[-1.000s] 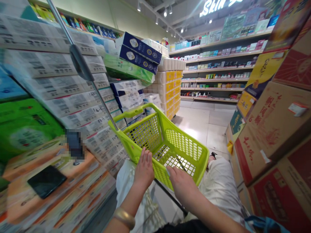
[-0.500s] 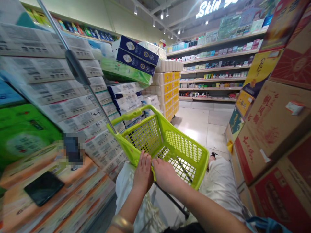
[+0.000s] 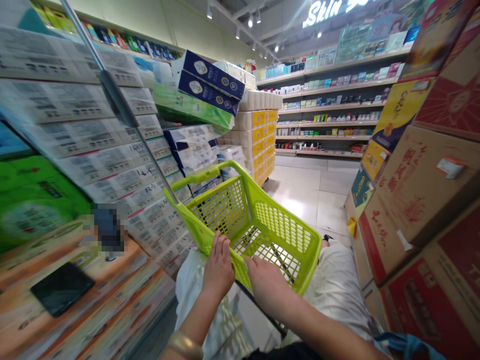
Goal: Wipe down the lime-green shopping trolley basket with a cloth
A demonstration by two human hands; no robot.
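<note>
A lime-green plastic shopping basket [image 3: 285, 225] with a mesh wall and a long metal pull handle [image 3: 116, 100] sits in front of my knees. It holds nothing I can see. My left hand [image 3: 218, 267] lies on the basket's near rim, fingers together and curled over the edge. My right hand [image 3: 267, 286] presses on the same rim just to the right, fingers bent against the mesh. A gold bangle [image 3: 183, 344] is on my left wrist. My legs in pale cloth [image 3: 337, 290] show below the basket.
Stacked tissue and paper packs [image 3: 93, 165] rise close on the left, with a black phone [image 3: 62, 288] lying on an orange pack. Cardboard cartons [image 3: 420, 200] wall the right side. A tiled aisle [image 3: 311, 190] leads ahead to stocked shelves [image 3: 330, 105].
My right hand slid left along the rim to meet the left hand, then moved a little apart again. The basket shifted slightly; the left hand stayed on the rim.
</note>
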